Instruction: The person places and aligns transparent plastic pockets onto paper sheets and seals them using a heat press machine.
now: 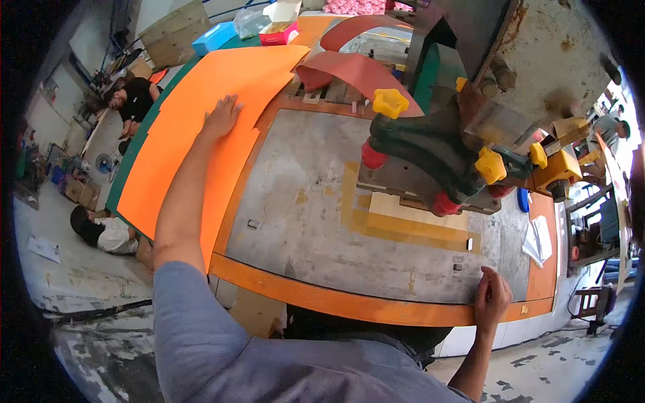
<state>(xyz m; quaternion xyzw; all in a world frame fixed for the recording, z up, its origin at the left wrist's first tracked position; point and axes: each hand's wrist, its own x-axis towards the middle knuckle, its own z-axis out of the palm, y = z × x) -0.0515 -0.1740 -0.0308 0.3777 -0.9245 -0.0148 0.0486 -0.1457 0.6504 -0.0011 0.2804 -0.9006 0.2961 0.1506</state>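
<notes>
My left hand (223, 117) lies with fingers apart on a fanned stack of bright orange sheets (181, 134) at the left of the machine table. My right hand (492, 295) is at the front right edge of the grey metal plate (295, 201), its fingers curled in and nothing visible in them. Over the plate's right part stands a machine head with dark green arms (426, 154) and yellow star knobs (390, 103). Under it, a pale rectangular board (410, 213) is bordered by brownish tape (416, 235). A small white piece (469, 244) sits near the tape's corner.
Curved reddish strips (363, 70) rise behind the plate. A blue box (214, 38) and a pink box (279, 33) stand at the back left. Crumpled white paper (537, 240) lies on the right. Two people (138, 97) (111, 228) are on the left; another person (608, 127) is far right.
</notes>
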